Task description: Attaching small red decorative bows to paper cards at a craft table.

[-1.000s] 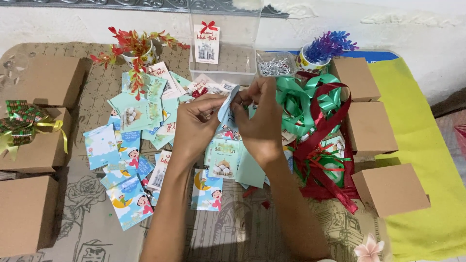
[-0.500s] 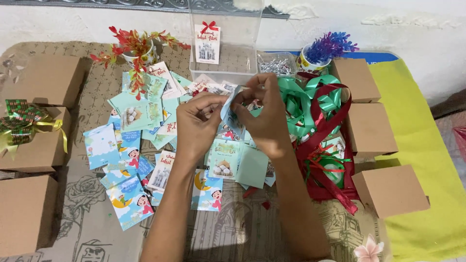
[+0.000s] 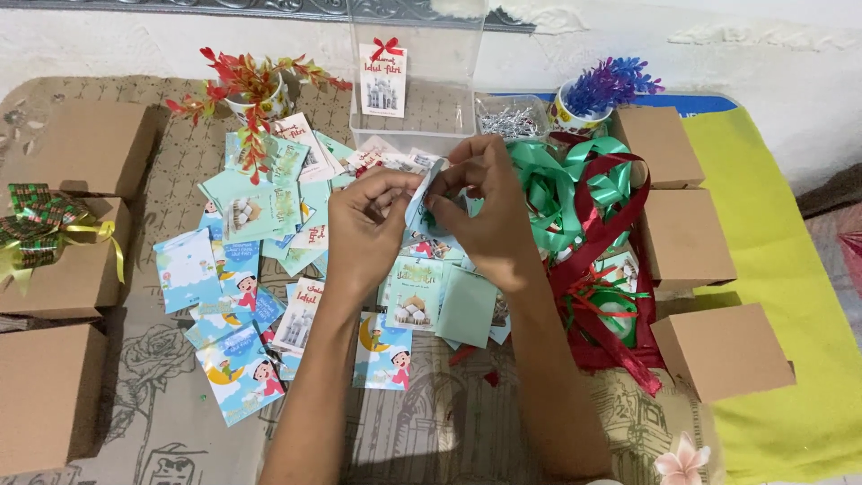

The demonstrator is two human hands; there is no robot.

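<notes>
My left hand [image 3: 370, 224] and my right hand [image 3: 485, 208] meet above the middle of the table, both pinching one small light-blue card [image 3: 420, 199] held on edge between their fingertips. Under the hands lies a loose spread of small printed cards [image 3: 260, 269] in green, blue and white. A tangle of green ribbon [image 3: 561, 184] and red ribbon [image 3: 602, 269] lies just right of my right hand.
Brown cardboard boxes line the left [image 3: 85, 148] and right [image 3: 687, 238] sides; one left box carries a plaid bow [image 3: 40, 220]. A clear plastic container [image 3: 417, 81] with a tagged card stands at the back, between a red plant pot [image 3: 251, 85] and a purple one [image 3: 597, 94]. Yellow cloth [image 3: 781, 269] covers the right.
Both hands stayed together over the card pile, with fingers shifting slightly around the small blue card. Nothing else moved.
</notes>
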